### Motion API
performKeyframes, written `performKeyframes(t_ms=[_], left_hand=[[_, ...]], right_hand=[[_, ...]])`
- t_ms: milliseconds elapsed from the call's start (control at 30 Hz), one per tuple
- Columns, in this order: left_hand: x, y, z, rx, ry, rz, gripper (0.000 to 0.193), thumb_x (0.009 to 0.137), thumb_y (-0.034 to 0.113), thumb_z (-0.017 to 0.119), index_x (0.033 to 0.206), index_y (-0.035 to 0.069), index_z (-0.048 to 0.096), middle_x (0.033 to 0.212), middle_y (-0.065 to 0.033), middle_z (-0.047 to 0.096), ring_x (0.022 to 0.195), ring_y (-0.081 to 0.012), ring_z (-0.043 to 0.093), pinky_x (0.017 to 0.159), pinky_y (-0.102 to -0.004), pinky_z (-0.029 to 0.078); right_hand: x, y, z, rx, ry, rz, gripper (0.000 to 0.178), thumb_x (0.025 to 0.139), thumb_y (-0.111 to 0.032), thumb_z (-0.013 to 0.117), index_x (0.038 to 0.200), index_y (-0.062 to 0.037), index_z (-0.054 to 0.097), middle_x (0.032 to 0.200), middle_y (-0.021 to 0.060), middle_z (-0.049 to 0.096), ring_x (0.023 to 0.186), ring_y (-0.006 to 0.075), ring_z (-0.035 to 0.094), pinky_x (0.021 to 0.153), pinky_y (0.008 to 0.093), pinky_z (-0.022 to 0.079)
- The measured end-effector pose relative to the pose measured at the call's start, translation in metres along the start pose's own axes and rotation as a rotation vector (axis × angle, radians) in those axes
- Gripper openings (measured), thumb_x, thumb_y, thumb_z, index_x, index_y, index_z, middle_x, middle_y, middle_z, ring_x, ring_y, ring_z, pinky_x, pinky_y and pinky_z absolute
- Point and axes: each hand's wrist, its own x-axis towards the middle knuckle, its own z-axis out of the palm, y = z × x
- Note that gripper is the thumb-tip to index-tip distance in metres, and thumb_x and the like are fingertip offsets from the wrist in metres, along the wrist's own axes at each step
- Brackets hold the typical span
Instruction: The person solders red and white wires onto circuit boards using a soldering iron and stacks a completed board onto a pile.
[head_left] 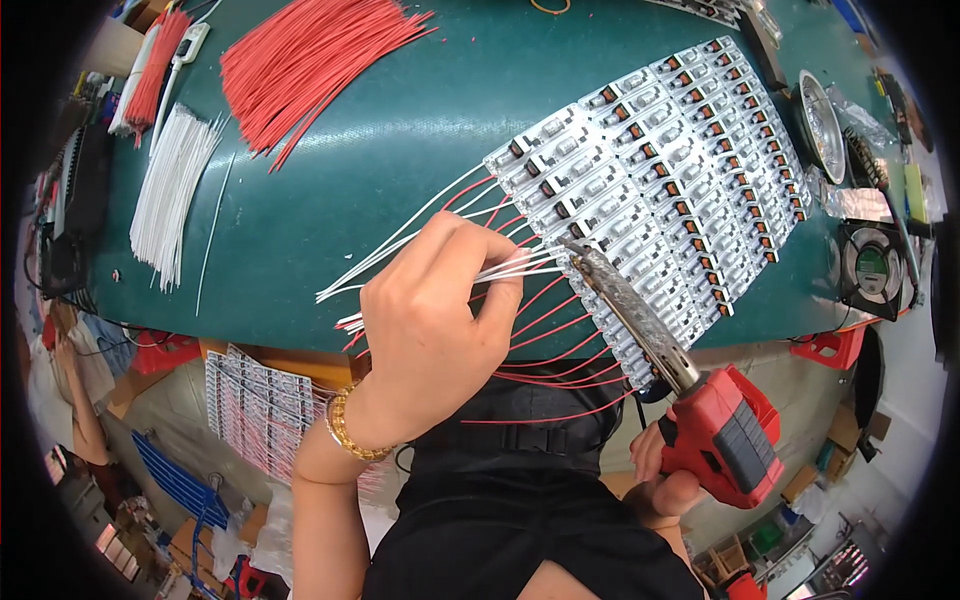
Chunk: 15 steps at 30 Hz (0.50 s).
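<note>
Centre, left hand (430, 300) pinches white wires (540, 271); lower right, right hand (658, 478) grips soldering iron (715, 420); circuit-board panel (625, 170), lowest rows: red wires (520, 422) attached, white seemingly left.

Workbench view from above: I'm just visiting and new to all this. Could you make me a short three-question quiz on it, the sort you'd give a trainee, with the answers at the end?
1. Which hand holds the soldering iron?
2. True or false: the big red bundle lies to the left of the boards.
3. The left hand pinches wires of which colour?
a) black
b) white
c) yellow

Key:
1. The right hand.
2. True.
3. b, white.
</note>
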Motion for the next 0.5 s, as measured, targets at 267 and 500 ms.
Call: performKeyframes(t_ms=[267,500], left_hand=[[0.001,-0.003,-0.001,0.004,-0.015,0.025,0.008,0.075,0.001,0.07,0.078,0.003,0.063,0.073,-0.0065,0.061,0.06,-0.0232,0.062,0.052,-0.0332,0.047],[0.003,-0.002,-0.002,-0.007,-0.01,0.035,0.007,0.076,0.003,0.071,0.076,0.004,0.064,0.074,-0.0062,0.062,0.06,-0.0226,0.062,0.052,-0.0327,0.046]], right_hand=[[0.01,-0.024,-0.017,-0.009,-0.368,0.235,0.04,0.083,-0.037,0.07,0.1,-0.0036,0.056,0.096,0.0066,0.063,0.089,0.0169,0.062,0.074,0.0337,0.049],[-0.04,0.029,-0.07,0.199,0.01,0.416,0.064,0.082,-0.059,0.068,0.111,-0.0023,0.058,0.107,0.009,0.064,0.098,0.0224,0.063,0.079,0.0335,0.049]])
